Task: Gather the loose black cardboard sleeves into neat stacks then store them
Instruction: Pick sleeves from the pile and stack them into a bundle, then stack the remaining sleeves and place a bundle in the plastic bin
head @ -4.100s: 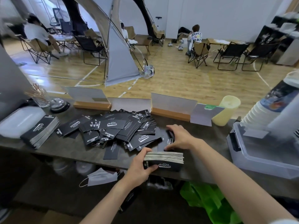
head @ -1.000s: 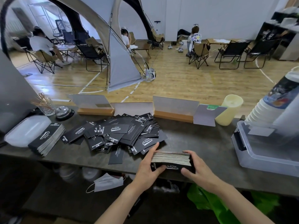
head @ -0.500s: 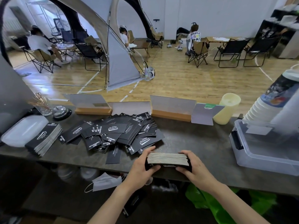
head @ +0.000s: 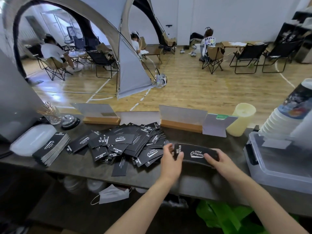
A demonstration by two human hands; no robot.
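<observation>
Between both hands I hold a stack of black cardboard sleeves (head: 194,153), lifted off the dark counter (head: 202,183) with its printed white logo facing me. My left hand (head: 170,159) grips the stack's left end, thumb on the front. My right hand (head: 217,160) grips the right end. A loose pile of black sleeves (head: 125,146) lies spread over the counter's middle, just left of my hands. A finished stack of sleeves (head: 50,149) rests at the counter's left end.
A clear plastic bin (head: 278,159) stands at the right with stacked paper cups (head: 285,115) above it. Along the back edge stand wooden-based sign holders (head: 182,119), a pale cylinder (head: 241,119), a bell (head: 69,119). White tray (head: 32,139) at left.
The stack stood on its edge on the counter between my hands; now it is lifted and turned so its printed face shows. Both hands rose and moved away from the counter's front edge.
</observation>
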